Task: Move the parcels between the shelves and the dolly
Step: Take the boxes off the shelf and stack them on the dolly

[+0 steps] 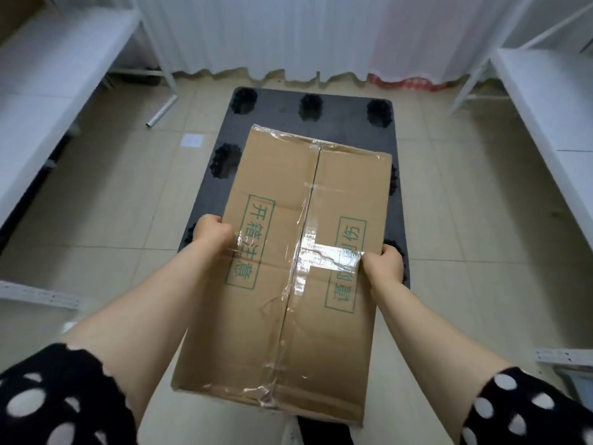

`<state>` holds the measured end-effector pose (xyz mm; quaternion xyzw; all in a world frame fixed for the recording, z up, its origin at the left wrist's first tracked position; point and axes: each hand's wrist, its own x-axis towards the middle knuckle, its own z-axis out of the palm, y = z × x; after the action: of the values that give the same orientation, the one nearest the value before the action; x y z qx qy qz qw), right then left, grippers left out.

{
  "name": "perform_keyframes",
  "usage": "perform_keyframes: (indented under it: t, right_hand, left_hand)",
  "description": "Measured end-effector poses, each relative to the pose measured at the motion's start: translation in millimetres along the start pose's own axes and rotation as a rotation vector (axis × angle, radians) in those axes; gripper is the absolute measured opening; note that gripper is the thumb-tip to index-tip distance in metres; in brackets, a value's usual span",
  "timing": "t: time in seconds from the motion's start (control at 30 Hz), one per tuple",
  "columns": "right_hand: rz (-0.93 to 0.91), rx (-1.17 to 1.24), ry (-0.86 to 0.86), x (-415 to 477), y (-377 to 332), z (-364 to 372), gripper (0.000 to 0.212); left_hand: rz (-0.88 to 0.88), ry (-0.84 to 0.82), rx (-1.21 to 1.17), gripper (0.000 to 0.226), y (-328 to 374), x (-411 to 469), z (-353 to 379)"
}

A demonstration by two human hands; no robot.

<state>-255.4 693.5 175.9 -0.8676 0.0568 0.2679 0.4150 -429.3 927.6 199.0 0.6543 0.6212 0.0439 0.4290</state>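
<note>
- Head view, progress: one parcel [288, 252], a taped cardboard box with green print, is the only one in sight. It hangs over the near end of the black dolly [308, 123], between the white shelves on the left [48, 75] and the right [545, 91]. Whether it is being loaded or lifted off cannot be told, so the task looks early or nearly over.
- Head view, hands: the left hand [213, 232] clasps the parcel's left edge and the right hand [385, 263] clasps its right edge, thumbs on top, the box carried between them.

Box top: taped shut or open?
Shut. The box has both top flaps flat, meeting at the centre seam, with clear tape along it.
</note>
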Motion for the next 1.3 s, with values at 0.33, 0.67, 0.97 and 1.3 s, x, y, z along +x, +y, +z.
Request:
perform_keyframes:
  t: [0.33,0.67,0.97,1.3]
  right_hand:
    - [-0.032,-0.09,-0.141,63.0,-87.4,114.6,0.023]
    - [-0.046,-0.14,-0.216,99.7,-144.1,215.3,0.036]
    - [0.018,-0.146,-0.215,138.5,-152.8,332.6,0.038]
    - [0.157,-0.001,-0.147,178.8,-150.3,443.4,0.051]
  left_hand:
    - [-0.133,0.063,-0.03,0.032,9.0,126.7,-41.8]
    - [-0.232,-0.002,-0.106,0.041,-1.2,233.6,-66.7]
    - [-0.26,-0.094,-0.013,0.031,-43.1,372.9,-76.8]
    - [-0.21,-0.218,-0.088,0.069,-67.0,469.1,-85.0]
